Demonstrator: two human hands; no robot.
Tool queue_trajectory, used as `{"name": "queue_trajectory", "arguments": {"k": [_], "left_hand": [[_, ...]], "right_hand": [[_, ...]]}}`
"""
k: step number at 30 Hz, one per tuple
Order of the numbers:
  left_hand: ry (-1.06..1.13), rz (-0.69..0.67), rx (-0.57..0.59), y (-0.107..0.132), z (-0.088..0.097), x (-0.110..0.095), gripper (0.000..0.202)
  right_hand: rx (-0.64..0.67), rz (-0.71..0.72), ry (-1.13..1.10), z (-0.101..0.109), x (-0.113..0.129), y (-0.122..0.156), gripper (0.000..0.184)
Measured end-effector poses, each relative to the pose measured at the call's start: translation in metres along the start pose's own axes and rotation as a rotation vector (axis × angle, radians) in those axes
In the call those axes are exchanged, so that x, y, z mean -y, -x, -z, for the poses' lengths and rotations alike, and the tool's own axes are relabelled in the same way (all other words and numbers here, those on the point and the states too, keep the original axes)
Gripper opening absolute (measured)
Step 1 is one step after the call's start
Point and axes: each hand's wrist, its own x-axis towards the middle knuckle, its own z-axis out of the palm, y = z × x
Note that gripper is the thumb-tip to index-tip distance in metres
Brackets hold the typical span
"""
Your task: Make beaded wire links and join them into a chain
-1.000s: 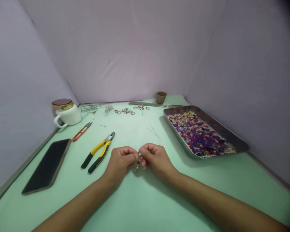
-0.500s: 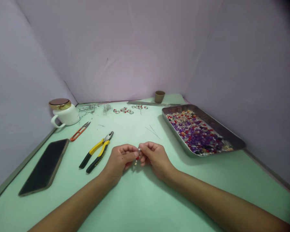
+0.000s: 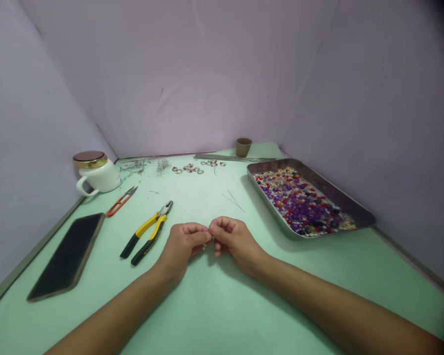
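Thumb and fingers of my left hand [image 3: 185, 246] pinch a small beaded piece [image 3: 204, 246], whose red and pale beads peek out below the fingertips. My right hand [image 3: 235, 241] meets it tip to tip, its thumb and forefinger pressed together at the end of the same piece. Most of the beadwork is hidden by the fingers, and any wire in it is too fine to make out. Yellow-and-black pliers [image 3: 148, 231] lie just left of my left hand. Beyond the hands, a few thin wire pieces [image 3: 233, 199] rest on the green table.
A metal tray [image 3: 272, 207] of mixed beads stands at the right. Finished-looking red and silver bead rings [image 3: 190, 168], loose wire [image 3: 135, 166], long rods [image 3: 229, 158] and a brown cup [image 3: 243, 147] line the back. Leftward are a lidded mug [image 3: 105, 177], orange snips [image 3: 121, 202] and a phone [image 3: 68, 259].
My fingertips have drawn closer together around the beaded piece, so less of it hangs below them. The surrounding objects stay where they were; the view shifts slightly.
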Motion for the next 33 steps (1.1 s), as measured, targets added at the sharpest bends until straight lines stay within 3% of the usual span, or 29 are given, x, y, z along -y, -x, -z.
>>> {"name": "queue_trajectory", "arguments": {"k": [7, 18, 21, 26, 33], "left_hand": [[0.0, -0.034, -0.026, 0.001, -0.011, 0.003, 0.014], [0.003, -0.089, -0.054, -0.002, -0.012, 0.003, 0.014], [0.039, -0.08, 0.003, -0.001, -0.007, 0.004, 0.011], [0.015, -0.061, 0.129, 0.001, 0.002, 0.006, 0.01], [0.031, -0.082, 0.081, 0.001, -0.001, 0.007, 0.012]], "right_hand": [[-0.025, 0.059, 0.035, -0.006, -0.003, 0.004, 0.024], [-0.011, 0.077, 0.004, -0.006, -0.004, 0.004, 0.024], [-0.009, 0.046, -0.058, -0.002, -0.003, 0.001, 0.022], [0.099, -0.068, -0.162, 0.007, 0.001, -0.004, 0.021], [0.112, -0.1, -0.246, 0.012, 0.003, -0.007, 0.019]]}}
